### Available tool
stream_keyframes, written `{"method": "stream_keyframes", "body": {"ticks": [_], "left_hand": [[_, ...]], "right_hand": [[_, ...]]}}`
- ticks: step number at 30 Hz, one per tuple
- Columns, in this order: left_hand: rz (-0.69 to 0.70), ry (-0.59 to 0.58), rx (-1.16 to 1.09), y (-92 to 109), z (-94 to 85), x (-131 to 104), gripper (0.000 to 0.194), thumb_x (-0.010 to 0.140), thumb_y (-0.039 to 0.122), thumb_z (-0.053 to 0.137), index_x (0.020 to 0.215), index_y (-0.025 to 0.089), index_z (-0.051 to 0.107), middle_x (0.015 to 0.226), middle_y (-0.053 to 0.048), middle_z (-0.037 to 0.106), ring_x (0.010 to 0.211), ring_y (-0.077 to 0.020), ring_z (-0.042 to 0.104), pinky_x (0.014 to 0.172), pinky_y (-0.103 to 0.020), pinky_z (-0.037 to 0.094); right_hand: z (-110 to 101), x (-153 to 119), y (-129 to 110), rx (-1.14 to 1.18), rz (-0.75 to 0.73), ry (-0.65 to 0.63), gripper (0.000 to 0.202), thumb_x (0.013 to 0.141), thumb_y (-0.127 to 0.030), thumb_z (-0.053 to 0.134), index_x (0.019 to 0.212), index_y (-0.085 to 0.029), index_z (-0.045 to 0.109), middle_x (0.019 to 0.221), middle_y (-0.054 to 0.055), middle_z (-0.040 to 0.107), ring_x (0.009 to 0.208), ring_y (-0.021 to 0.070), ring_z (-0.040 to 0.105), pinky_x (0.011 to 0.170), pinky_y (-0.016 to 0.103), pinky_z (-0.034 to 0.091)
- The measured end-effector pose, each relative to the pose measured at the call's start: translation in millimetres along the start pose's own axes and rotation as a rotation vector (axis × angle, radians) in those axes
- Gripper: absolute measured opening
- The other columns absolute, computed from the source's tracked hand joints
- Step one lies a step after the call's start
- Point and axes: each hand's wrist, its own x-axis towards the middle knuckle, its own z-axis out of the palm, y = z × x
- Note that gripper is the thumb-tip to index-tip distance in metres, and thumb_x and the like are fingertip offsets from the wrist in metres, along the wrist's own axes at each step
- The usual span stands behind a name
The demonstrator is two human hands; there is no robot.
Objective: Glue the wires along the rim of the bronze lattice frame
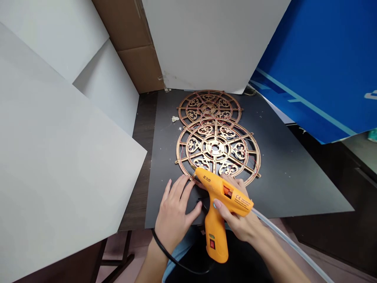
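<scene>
My right hand [235, 220] is closed round an orange hot glue gun [218, 236], its thumb near the trigger and the other fingers mostly hidden behind the body. The gun's nozzle points left, at the near edge of an openwork wooden wheel [216, 147] with thin red wires along its rings. My left hand [175, 208] has its fingers stretched and spread, the fingertips at the wheel's near rim just left of the nozzle. Whether they pinch a wire there I cannot tell. A clear glue stick [288, 241] trails from the gun's back end.
Behind lies a second wooden wheel [188, 104], partly under the first. Both rest on a black board [282, 188]. A black cord [165, 251] crosses my left wrist. White panels [73, 157], brown cardboard [132, 51] and a blue panel [318, 70] stand around. Small white scraps [174, 118] lie left.
</scene>
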Motion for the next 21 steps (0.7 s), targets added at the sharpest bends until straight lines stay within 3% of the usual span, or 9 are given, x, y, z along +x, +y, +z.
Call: {"method": "stream_keyframes", "body": {"ticks": [8,21], "left_hand": [[0.03,0.039,0.037,-1.3,1.9,-1.8,0.047,0.094,0.031,0.051,0.138,0.016,0.044,0.142,-0.01,0.055,0.13,-0.0234,0.052,0.113,-0.05,0.036],[0.092,0.116,0.097,-0.2,4.3,-5.0,0.045,0.094,0.026,0.051,0.137,0.012,0.049,0.142,-0.009,0.055,0.133,-0.0242,0.05,0.115,-0.045,0.031]], "right_hand": [[2.5,-1.7,1.9,0.01,-0.029,0.027,0.019,0.093,-0.04,0.042,0.097,-0.023,0.052,0.099,0.007,0.057,0.086,0.0235,0.05,0.075,0.042,0.044],[1.1,-1.0,0.5,-0.006,-0.036,0.027,0.021,0.093,-0.04,0.041,0.093,-0.024,0.054,0.102,0.008,0.059,0.086,0.0251,0.052,0.074,0.044,0.045]]}}
